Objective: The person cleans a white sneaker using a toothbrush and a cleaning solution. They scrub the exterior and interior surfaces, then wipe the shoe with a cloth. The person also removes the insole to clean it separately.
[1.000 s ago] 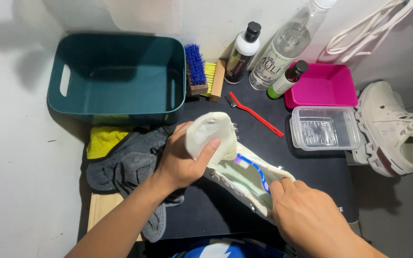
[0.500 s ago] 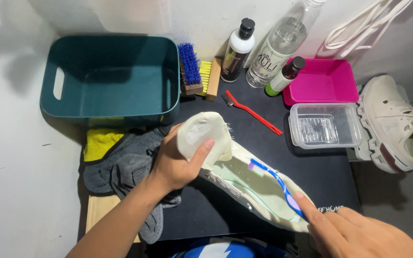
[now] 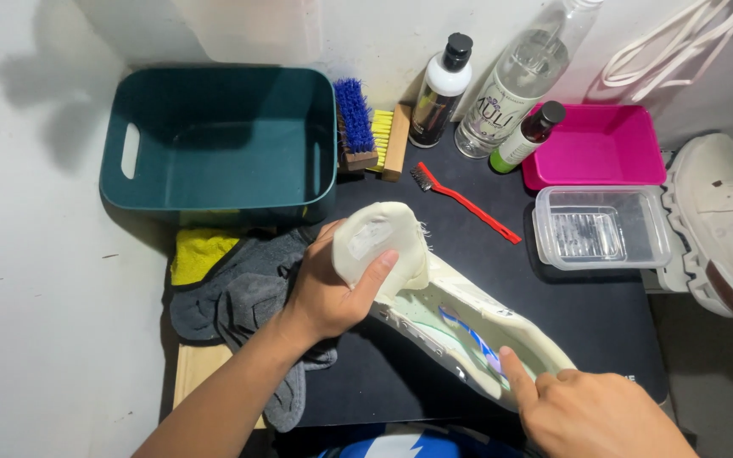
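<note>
Black mat [image 3: 604, 322]: cream shoe [image 3: 460, 326], tongue peeled back, between both hands.

2 bare hands [image 3: 332, 293], forearms uncovered, no gloves/sleeves.

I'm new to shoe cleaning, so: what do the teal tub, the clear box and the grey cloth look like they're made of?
Teal tub: likely moulded plastic, smooth matt walls, cut-out handle.
Clear lidded box: thin transparent plastic with glossy reflections.
Grey cloth: soft, fuzzy fabric, perhaps microfibre, lying crumpled.
The left hand rests above it, gripping the pale shoe.
</note>
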